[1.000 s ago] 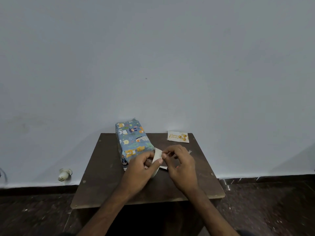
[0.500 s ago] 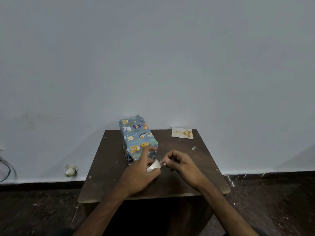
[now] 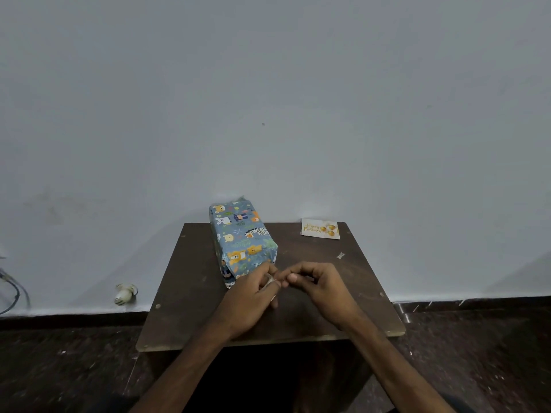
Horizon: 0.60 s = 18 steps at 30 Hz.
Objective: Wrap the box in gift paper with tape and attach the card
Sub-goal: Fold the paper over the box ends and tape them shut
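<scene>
Dark wooden table [image 3: 190, 293] against a pale wall. On the table's far left part, wrapped box [image 3: 243, 234] in blue animal-print paper, lying flat, one end toward the table's middle. Over the table's middle, left grip [image 3: 253, 296] curled round a roll of tape [image 3: 269, 280]. Beside it, right grip [image 3: 322, 289] pinching at the roll's edge. Card [image 3: 320, 228] flat at the table's far right corner.

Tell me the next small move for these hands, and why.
Probably draw the right hand away from the left hand to pull out a strip. The left hand grips the tape roll, the right pinches at its edge, and the birthday card lies loose on the table, apart from the wrapped box.
</scene>
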{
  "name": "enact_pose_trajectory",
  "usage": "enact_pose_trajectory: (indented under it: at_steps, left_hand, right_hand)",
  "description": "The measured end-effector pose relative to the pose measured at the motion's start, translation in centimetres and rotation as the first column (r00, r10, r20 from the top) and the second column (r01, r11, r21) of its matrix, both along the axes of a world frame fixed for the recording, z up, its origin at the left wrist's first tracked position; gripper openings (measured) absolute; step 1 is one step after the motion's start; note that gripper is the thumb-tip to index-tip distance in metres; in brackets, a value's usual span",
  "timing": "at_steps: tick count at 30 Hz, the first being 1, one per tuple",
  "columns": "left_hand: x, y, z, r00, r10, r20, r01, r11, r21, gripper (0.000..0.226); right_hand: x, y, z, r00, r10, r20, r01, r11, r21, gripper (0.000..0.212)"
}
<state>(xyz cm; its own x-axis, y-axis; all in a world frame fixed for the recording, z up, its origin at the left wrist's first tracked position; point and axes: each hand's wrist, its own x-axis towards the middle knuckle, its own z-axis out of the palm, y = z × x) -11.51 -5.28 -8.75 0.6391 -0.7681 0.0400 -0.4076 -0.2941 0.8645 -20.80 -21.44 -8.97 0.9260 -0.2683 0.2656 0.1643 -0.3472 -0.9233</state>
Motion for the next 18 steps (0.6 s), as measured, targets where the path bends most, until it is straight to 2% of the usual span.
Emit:
enact_pose_trajectory:
  at_steps: [2,3,5,8,10,12,14,18]
  left_hand:
    - [0.1,0.1,0.0,0.999,-0.003,-0.038,0.003,1.0,-0.01,0.009]
    - [0.2,0.1,0.1,0.999,-0.015,-0.049,0.014,1.0,-0.01,0.008]
    - [0.4,0.0,0.2,0.996,-0.051,-0.069,0.05,0.999,-0.005,0.007]
    - [0.9,0.2,0.4,0.985,-0.097,-0.141,0.097,0.995,-0.006,0.01]
    - [1.1,0.4,0.5,0.983,-0.113,-0.145,0.112,0.994,-0.017,0.013]
    - [1.2,0.6,0.5,0.988,-0.124,-0.093,0.123,0.992,-0.015,0.011]
    - [0.9,0.7,0.4,0.992,-0.13,-0.001,0.13,0.992,-0.001,0.011]
    - [0.7,0.9,0.4,0.986,-0.155,0.061,0.157,0.987,-0.019,0.013]
  right_hand:
    - [-0.1,0.0,0.2,1.0,0.007,0.014,-0.006,0.997,-0.078,0.016]
    - [-0.1,-0.2,0.2,0.999,-0.016,0.043,0.024,0.98,-0.199,0.016]
    - [0.1,-0.6,0.0,0.992,-0.031,0.119,0.081,0.896,-0.438,0.013]
    - [0.2,-0.7,-0.1,0.983,-0.01,0.184,0.125,0.771,-0.625,0.003]
    - [0.2,-0.4,-0.2,0.98,-0.011,0.198,0.156,0.658,-0.736,0.015]
    - [0.3,-0.1,-0.2,0.983,-0.002,0.181,0.151,0.562,-0.813,0.022]
    - [0.3,0.4,0.1,0.993,-0.048,0.109,0.118,0.523,-0.844,0.028]
    - [0.7,1.3,0.3,0.989,-0.145,-0.033,0.061,0.598,-0.799,0.036]
